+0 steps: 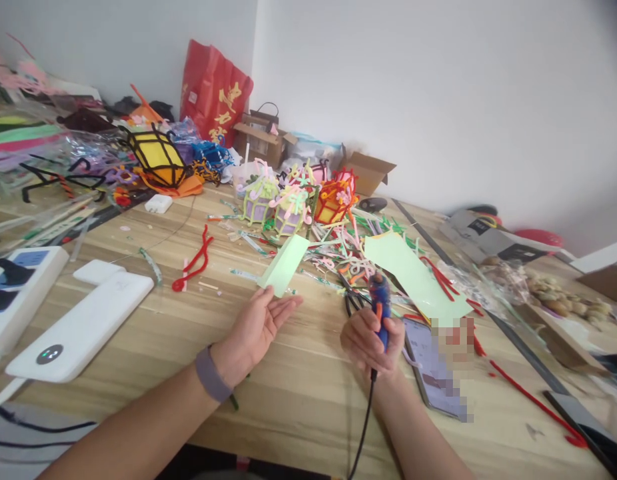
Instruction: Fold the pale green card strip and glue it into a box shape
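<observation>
My left hand (pixel 256 327), with a grey band at the wrist, pinches the lower end of a folded light-green paper strip (pixel 284 265) between thumb and fingers. The strip tilts up and away from me over the table. In my right hand (pixel 371 343) is a blue glue gun (pixel 381 310) with an orange trigger, its nozzle end pointing up and a black cord running down past the wrist. Behind that hand lie black-handled scissors (pixel 356 303), partly hidden. A larger light-green sheet (pixel 413 270) lies on the table beyond, to the right.
Small pipe-cleaner lanterns (pixel 288 207) stand mid-table among scraps; a yellow-and-black lantern (pixel 158 157) sits farther left. A white power bank (pixel 83 320) and a power strip (pixel 23 293) lie at left. A phone (pixel 433 367) lies right, near a red pipe cleaner (pixel 533 400).
</observation>
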{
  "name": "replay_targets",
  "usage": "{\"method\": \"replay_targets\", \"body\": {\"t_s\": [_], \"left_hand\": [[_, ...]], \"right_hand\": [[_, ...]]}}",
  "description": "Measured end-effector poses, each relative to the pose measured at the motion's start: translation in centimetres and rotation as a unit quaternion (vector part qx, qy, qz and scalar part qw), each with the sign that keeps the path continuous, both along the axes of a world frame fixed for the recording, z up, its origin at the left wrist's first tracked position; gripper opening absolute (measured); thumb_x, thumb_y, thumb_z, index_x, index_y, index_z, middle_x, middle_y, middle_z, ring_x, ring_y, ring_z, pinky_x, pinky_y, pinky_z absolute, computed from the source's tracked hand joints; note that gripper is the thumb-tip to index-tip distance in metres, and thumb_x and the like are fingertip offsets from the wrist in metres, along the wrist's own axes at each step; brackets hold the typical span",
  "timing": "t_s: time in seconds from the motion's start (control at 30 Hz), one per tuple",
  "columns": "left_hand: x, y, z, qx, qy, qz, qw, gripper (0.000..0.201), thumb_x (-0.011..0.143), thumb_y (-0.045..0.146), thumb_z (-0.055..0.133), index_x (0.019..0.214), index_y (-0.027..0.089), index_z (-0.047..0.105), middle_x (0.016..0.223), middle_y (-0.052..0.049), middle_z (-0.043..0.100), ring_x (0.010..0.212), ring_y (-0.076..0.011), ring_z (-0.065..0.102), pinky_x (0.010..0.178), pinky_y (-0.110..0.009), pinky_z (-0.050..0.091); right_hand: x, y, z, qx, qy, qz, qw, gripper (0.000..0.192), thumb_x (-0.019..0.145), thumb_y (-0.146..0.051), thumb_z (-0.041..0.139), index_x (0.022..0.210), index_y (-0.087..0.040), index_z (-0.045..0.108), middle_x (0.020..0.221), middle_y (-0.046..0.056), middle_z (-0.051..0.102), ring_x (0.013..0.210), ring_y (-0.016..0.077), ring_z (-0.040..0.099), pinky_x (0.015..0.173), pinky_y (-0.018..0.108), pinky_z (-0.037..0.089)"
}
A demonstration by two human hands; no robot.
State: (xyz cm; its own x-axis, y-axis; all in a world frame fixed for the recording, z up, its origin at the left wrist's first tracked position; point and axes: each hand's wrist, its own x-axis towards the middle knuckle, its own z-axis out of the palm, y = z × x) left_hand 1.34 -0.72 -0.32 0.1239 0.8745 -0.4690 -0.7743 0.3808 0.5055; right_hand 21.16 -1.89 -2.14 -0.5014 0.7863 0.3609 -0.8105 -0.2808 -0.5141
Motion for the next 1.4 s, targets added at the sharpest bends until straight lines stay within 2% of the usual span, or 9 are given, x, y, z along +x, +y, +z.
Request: {"method": "replay_targets", "body": {"t_s": [0.23,0.33,0.43,0.57,0.7,0.87,1.0,1.17,1.4], "left_hand": [[-0.4,0.4,0.6,-0.006,0.013,0.069,0.998,0.012,0.096,0.012,0.041,0.086,0.016,0.048,0.079,-0.011,0.071,0.079,-0.0174,0.074,0.075,-0.024,0.060],[-0.6,0.5,0.8,-0.011,0.018,0.079,0.997,0.012,0.096,0.012,0.040,0.090,0.015,0.050,0.083,-0.012,0.070,0.080,-0.0171,0.073,0.074,-0.025,0.059],[-0.6,0.4,0.6,0.006,0.006,0.021,1.000,0.010,0.095,0.015,0.044,0.089,0.015,0.053,0.089,-0.011,0.070,0.074,-0.0151,0.071,0.065,-0.023,0.058],[-0.2,0.2,0.0,0.020,-0.014,-0.025,0.999,0.017,0.093,0.015,0.050,0.076,0.015,0.052,0.062,0.000,0.059,0.044,-0.0057,0.051,0.042,-0.015,0.041],[0.1,0.3,-0.4,0.031,-0.001,0.022,0.999,0.025,0.088,0.006,0.054,0.064,0.013,0.053,0.053,0.004,0.051,0.044,-0.0039,0.045,0.044,-0.014,0.037],[-0.1,0.6,0.1,0.042,0.004,0.045,0.998,0.018,0.084,0.003,0.059,0.068,0.011,0.063,0.063,-0.001,0.061,0.056,-0.0075,0.057,0.057,-0.017,0.047],[-0.1,0.6,0.4,0.047,-0.008,0.037,0.998,0.019,0.082,0.000,0.060,0.067,0.010,0.065,0.067,-0.003,0.065,0.061,-0.0084,0.060,0.067,-0.019,0.051],[-0.2,0.8,0.1,0.042,-0.012,0.040,0.998,0.022,0.080,-0.004,0.059,0.063,0.010,0.064,0.064,-0.002,0.065,0.058,-0.0071,0.060,0.063,-0.017,0.050],[-0.5,0.8,0.2,0.039,-0.011,0.036,0.999,0.024,0.080,-0.004,0.059,0.063,0.011,0.063,0.064,-0.001,0.065,0.058,-0.0058,0.061,0.065,-0.014,0.051]], "right_hand": [[2.5,0.1,2.5,-0.031,0.019,-0.169,0.985,0.009,0.075,-0.025,0.064,0.080,-0.019,0.067,0.058,-0.008,0.061,0.037,-0.0016,0.044,0.038,0.005,0.039],[3.4,0.4,3.2,-0.077,-0.023,-0.287,0.955,0.013,0.066,-0.021,0.070,0.078,-0.022,0.066,0.069,-0.006,0.064,0.052,0.0019,0.056,0.046,0.008,0.046],[2.9,0.7,2.9,-0.136,-0.117,-0.367,0.913,0.016,0.063,-0.021,0.071,0.078,-0.025,0.069,0.089,-0.001,0.071,0.069,0.0089,0.064,0.046,0.014,0.048],[0.4,0.4,1.5,-0.151,-0.204,-0.337,0.907,0.013,0.063,-0.028,0.072,0.075,-0.028,0.070,0.093,0.000,0.074,0.085,0.0181,0.067,0.066,0.030,0.056],[-1.6,-0.1,0.8,-0.136,-0.225,-0.285,0.922,0.015,0.059,-0.029,0.076,0.073,-0.025,0.071,0.080,0.001,0.072,0.077,0.0178,0.067,0.074,0.034,0.056],[-2.6,-0.6,0.5,-0.124,-0.284,-0.276,0.910,0.017,0.060,-0.027,0.077,0.074,-0.019,0.073,0.073,0.002,0.071,0.067,0.0150,0.065,0.067,0.029,0.055],[-3.0,-0.8,0.1,-0.115,-0.341,-0.277,0.891,0.019,0.061,-0.029,0.077,0.074,-0.017,0.072,0.069,0.003,0.069,0.057,0.0120,0.060,0.050,0.022,0.049],[-3.3,-1.3,0.0,-0.101,-0.387,-0.267,0.877,0.026,0.064,-0.037,0.079,0.075,-0.016,0.069,0.065,0.003,0.068,0.050,0.0110,0.057,0.038,0.018,0.041],[-3.5,-1.6,-0.5,-0.055,-0.454,-0.241,0.856,0.038,0.072,-0.050,0.074,0.071,-0.013,0.066,0.059,0.004,0.066,0.040,0.0085,0.051,0.035,0.019,0.039]]}}
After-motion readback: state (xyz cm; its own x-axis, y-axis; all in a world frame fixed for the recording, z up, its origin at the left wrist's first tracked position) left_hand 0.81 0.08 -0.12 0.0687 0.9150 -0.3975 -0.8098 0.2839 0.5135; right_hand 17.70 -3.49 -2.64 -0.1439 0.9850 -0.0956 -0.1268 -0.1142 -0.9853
